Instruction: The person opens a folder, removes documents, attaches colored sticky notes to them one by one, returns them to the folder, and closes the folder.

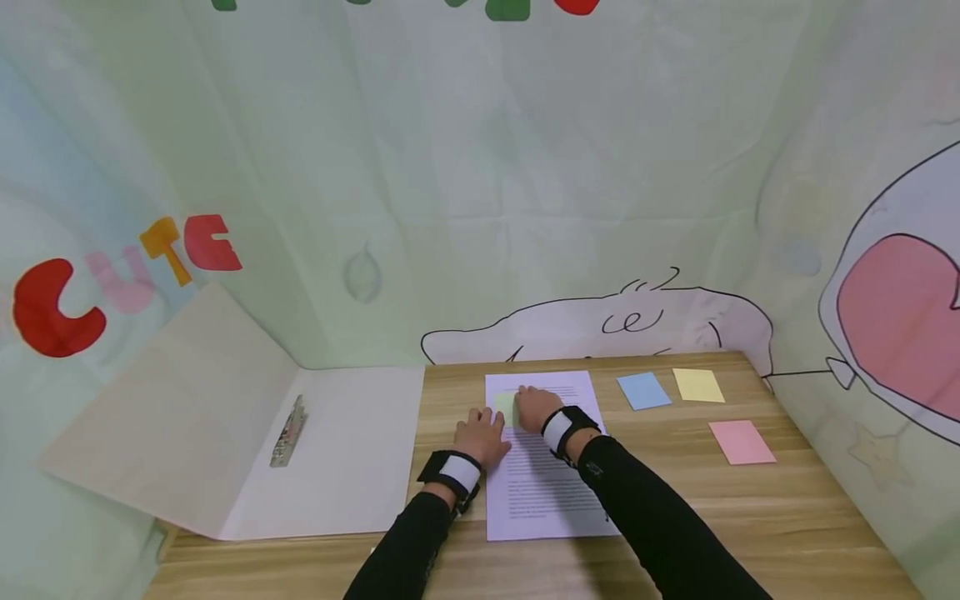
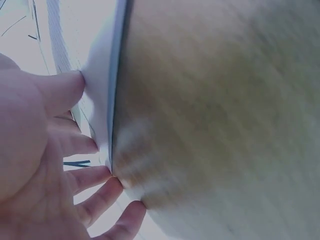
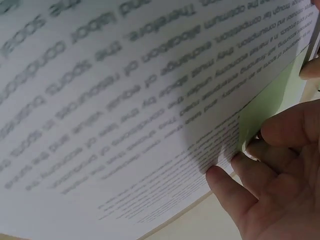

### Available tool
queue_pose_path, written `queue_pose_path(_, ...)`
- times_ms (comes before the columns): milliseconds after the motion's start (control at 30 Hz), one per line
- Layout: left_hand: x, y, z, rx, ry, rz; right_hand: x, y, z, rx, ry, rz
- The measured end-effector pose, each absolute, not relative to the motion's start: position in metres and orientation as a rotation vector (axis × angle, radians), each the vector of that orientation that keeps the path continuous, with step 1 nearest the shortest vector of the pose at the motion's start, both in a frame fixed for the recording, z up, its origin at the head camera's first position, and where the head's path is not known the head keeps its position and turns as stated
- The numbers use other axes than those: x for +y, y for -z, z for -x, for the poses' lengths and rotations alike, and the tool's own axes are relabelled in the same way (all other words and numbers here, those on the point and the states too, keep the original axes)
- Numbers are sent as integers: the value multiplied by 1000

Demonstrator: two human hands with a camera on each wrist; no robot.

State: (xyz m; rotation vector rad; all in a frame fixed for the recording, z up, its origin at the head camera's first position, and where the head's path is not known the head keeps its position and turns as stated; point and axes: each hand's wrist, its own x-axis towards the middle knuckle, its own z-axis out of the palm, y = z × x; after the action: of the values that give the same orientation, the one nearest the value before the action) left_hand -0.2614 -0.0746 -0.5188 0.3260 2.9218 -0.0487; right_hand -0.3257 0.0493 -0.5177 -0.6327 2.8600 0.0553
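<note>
A printed sheet of paper point(image 1: 547, 492) lies on the wooden table, with a pale green sticky note point(image 1: 505, 407) near its upper left edge. My right hand point(image 1: 538, 408) is at the note's right side; in the right wrist view its thumb and index finger pinch the edge of the note point(image 3: 272, 102), while the other fingertips touch the paper. My left hand point(image 1: 482, 439) rests at the sheet's left edge, fingers spread. Seen from the left wrist, those fingers point(image 2: 102, 200) reach along the paper's edge, holding nothing.
Blue point(image 1: 643, 391), yellow point(image 1: 698, 385) and pink point(image 1: 742, 442) sticky notes lie right of the sheet. To the left, a white folder point(image 1: 352, 450) stands opened, its cover leaning up; a metal clip point(image 1: 288, 431) sits near its fold. A printed cloth point(image 1: 480, 192) hangs behind the table.
</note>
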Motion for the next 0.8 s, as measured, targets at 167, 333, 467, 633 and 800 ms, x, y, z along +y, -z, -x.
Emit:
queue_pose_path(167, -74, 519, 262, 2924, 60, -324, 59, 517, 328, 2850, -50, 623)
queue_pose_path(333, -73, 518, 261, 2927, 54, -321, 67, 515, 329, 2829, -26, 546)
queue_pose_path(467, -74, 517, 261, 2923, 35, -320, 72, 518, 329, 2825, -13, 508)
queue_pose_path(633, -76, 519, 262, 2926, 5, -310, 82, 528, 330, 2838, 0, 545)
queue_pose_path(800, -75, 522, 261, 2934, -28, -306, 107, 524, 329, 2851, -2, 551)
